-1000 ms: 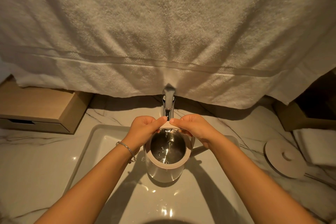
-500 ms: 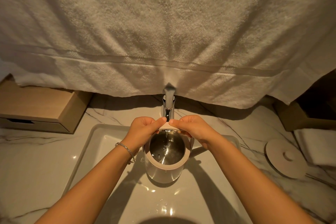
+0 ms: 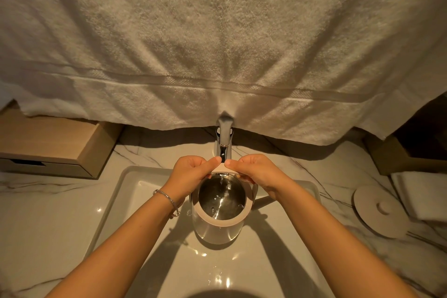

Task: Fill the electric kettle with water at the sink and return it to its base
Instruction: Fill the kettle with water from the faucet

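Two hands (image 3: 193, 174) (image 3: 256, 172) around the kettle (image 3: 217, 227) rim.

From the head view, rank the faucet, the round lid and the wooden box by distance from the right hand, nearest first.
1. Faucet: just behind the right hand, near its thumb tip.
2. Round lid: lying on the counter, off to the right.
3. Wooden box: far left on the counter, beyond the left hand.

no text, label, brand, number or sign can be read anywhere in this view.
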Action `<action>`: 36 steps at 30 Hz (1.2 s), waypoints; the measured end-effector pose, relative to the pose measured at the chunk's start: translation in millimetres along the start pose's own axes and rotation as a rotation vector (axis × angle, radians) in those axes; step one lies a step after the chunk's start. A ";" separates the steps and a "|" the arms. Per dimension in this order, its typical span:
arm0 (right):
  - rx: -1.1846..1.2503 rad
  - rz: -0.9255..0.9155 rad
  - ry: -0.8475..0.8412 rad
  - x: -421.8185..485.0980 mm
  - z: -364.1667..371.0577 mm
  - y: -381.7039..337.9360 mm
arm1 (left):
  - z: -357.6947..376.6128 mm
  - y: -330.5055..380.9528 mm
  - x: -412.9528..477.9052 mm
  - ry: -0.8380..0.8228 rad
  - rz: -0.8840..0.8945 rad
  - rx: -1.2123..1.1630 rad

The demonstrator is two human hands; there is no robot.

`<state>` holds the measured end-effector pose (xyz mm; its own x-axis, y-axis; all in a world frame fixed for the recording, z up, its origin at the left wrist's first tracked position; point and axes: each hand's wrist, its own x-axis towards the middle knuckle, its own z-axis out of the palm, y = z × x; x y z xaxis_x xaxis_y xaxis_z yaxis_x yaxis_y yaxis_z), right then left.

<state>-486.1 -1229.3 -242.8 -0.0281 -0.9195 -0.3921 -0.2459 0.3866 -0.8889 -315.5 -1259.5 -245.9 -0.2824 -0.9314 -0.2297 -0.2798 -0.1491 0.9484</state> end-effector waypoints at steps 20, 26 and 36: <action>-0.008 -0.011 -0.017 -1.7 -5.2 -2.8 | 0.7 1.8 2.7 -0.009 0.017 0.006; 0.021 -0.019 -0.027 -0.5 -4.8 0.5 | 0.6 1.4 2.1 -0.016 0.017 -0.001; 0.023 -0.021 -0.023 1.7 -5.2 0.9 | -0.7 4.0 0.9 -0.020 0.025 -0.009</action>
<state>-491.4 -1230.9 -243.1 -0.0005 -0.9256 -0.3784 -0.2241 0.3689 -0.9020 -316.2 -1261.2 -242.2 -0.3077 -0.9280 -0.2103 -0.2644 -0.1289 0.9558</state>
